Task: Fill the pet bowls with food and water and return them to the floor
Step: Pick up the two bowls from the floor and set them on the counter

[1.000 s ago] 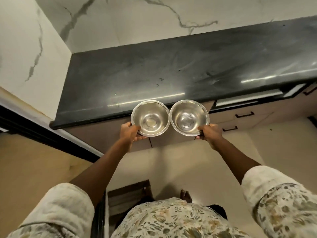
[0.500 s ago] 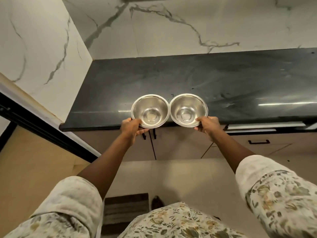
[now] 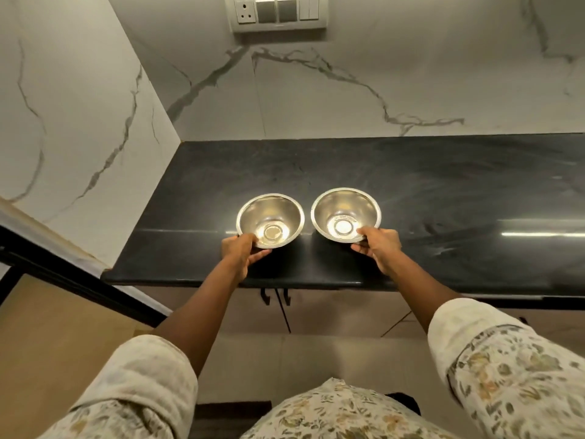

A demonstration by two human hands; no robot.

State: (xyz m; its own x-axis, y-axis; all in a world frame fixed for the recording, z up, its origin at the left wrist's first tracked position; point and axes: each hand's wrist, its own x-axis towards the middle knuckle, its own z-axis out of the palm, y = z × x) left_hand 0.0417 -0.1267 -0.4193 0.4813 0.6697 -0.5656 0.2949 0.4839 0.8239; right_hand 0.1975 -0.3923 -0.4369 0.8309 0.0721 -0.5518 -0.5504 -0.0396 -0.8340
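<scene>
Left bowl (image 3: 270, 218) and right bowl (image 3: 346, 213) side by side near the front of a dark counter (image 3: 443, 185), with only a narrow gap between them. Near rims gripped by the left hand (image 3: 237, 251) and right hand (image 3: 378, 245), blocking the approach from the front. Bare surface behind the bowls as far as the marble back wall (image 3: 348, 90). Wide open stretch to the right. Less room on the left, closed off by the side wall (image 3: 79, 122). Switch panel (image 3: 280, 12) high up, well above.

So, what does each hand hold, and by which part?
The left hand holds the left steel bowl by its near rim. The right hand holds the right steel bowl, also by its near rim.
</scene>
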